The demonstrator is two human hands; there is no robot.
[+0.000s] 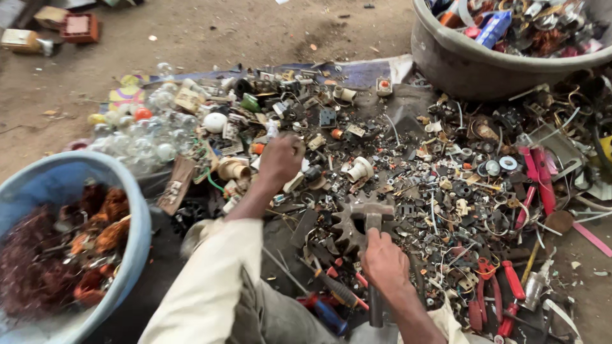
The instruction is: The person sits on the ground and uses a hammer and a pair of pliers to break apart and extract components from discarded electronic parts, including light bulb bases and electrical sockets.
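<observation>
My left hand (281, 159) reaches forward into a heap of small electrical scrap (408, 172), with its fingers curled down among plugs and sockets; what it grips is hidden. My right hand (384, 261) is closed around the handle of a hammer (371, 220), whose metal head rests on a large rusty gear wheel (349, 229) in front of me. A cream sleeve covers my left arm.
A blue tub (137, 223) with copper windings stands at my left. At the far right sits a grey tub (446, 54) full of mixed scrap. Glass bulbs (150, 137) lie at left. Red-handled pliers (503, 299) and screwdrivers (335, 293) lie near my knees.
</observation>
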